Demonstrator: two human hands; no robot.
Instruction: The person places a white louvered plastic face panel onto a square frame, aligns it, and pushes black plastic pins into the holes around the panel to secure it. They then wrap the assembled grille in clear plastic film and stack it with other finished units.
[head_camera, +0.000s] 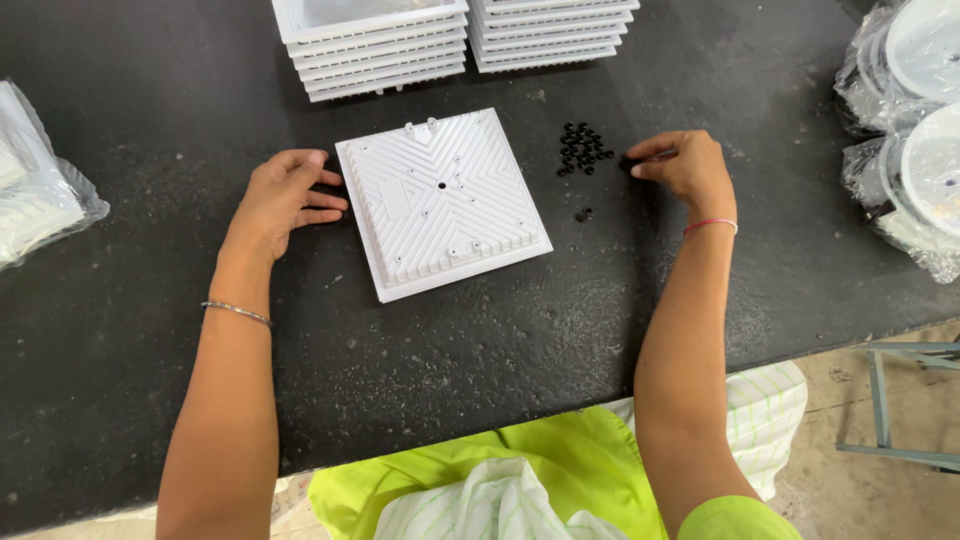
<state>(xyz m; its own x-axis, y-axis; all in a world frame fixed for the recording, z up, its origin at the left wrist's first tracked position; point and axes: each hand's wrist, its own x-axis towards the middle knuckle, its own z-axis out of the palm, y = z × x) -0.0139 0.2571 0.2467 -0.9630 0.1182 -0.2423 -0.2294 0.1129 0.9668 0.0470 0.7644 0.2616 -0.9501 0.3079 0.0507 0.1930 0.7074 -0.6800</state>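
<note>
Plate: white square ribbed plate (441, 203) lies flat on the black table (150, 330), a small hole at its middle; I take it as my landmark.
Left hand: my left hand (285, 192) rests at the plate's left edge, fingers loosely curled and touching the rim, closed on nothing.
Right hand: my right hand (685, 165) sits to the right of the plate, thumb and forefinger pressed together as if on one small black piece; whether a piece is between them I cannot tell.
Rings: cluster of small black rings (583, 148) lies between the plate and my right hand; one stray ring (584, 214) lies nearer me, just off the plate's right edge.
Stacks: two piles of like white plates (455, 35) stand beyond the plate's far edge.
Bags: clear-wrapped white round parts (905, 130) lie far right of the plate, another wrapped bundle (35, 175) far left.
Doing it well: I judge it best to steady the plate with the left fingers and lift a single ring cleanly, without scattering the cluster.
</note>
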